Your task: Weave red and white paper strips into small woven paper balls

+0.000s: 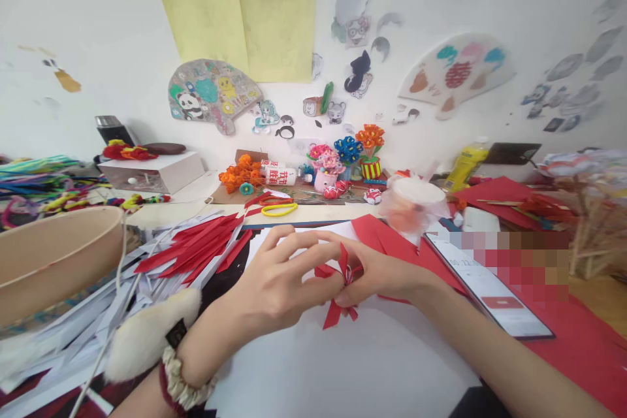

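Between my two hands is a small piece of folded red paper strips (332,315), its ends sticking out above and below the fingers. My left hand (287,274) comes from the left with curved fingers, its fingertips pressed against the strips. From the right, my right hand (375,271) pinches the same piece with thumb and fingers. The middle of the folded piece is partly hidden by the fingers. Both hands are above a white sheet (353,366). Left of them lies a pile of cut red strips (200,248).
White paper strips (63,346) and a beige basin (59,255) are at the left. Yellow-handled scissors (279,209) lie behind my hands. A phone (490,287) rests on red paper (582,339) at the right. Craft flowers (347,151) stand by the wall.
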`<state>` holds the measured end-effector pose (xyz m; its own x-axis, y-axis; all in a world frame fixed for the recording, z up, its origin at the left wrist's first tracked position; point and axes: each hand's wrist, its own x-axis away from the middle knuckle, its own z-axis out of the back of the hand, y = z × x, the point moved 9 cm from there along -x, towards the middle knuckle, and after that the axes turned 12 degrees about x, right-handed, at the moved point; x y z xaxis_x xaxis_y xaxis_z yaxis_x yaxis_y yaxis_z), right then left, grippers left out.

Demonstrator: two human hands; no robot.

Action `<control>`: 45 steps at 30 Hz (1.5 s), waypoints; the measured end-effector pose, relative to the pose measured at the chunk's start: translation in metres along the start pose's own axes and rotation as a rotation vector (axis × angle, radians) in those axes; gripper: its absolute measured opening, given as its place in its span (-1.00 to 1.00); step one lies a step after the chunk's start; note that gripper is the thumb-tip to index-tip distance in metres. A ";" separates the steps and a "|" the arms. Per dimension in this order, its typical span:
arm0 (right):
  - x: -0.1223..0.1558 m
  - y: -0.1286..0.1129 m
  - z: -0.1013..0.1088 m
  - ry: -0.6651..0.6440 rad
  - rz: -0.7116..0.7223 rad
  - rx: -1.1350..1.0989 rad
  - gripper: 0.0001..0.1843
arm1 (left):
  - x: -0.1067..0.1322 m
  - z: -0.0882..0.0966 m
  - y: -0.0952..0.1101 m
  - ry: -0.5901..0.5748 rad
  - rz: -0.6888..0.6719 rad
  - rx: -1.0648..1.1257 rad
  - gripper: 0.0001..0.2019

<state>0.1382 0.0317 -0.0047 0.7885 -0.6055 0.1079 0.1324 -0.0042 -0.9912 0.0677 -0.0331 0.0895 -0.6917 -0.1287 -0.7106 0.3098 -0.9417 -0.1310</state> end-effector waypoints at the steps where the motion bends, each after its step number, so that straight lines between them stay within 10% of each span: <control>1: -0.001 0.001 0.000 -0.011 0.003 -0.005 0.01 | 0.000 0.001 0.001 0.018 -0.004 0.015 -0.77; 23: 0.005 -0.007 0.002 0.055 0.005 0.031 0.08 | -0.001 0.004 0.002 0.091 0.038 0.079 -0.78; 30: 0.007 -0.017 0.023 0.286 0.033 0.226 -0.12 | 0.011 0.013 -0.049 0.195 0.477 0.320 -0.93; 45: -0.002 -0.011 0.024 0.389 0.158 0.458 -0.20 | 0.014 -0.024 -0.055 0.056 0.598 0.357 -0.96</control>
<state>0.1497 0.0524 0.0074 0.5544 -0.8170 -0.1585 0.3441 0.3984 -0.8502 0.0564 0.0240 0.0705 -0.4320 -0.6496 -0.6256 0.3871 -0.7601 0.5219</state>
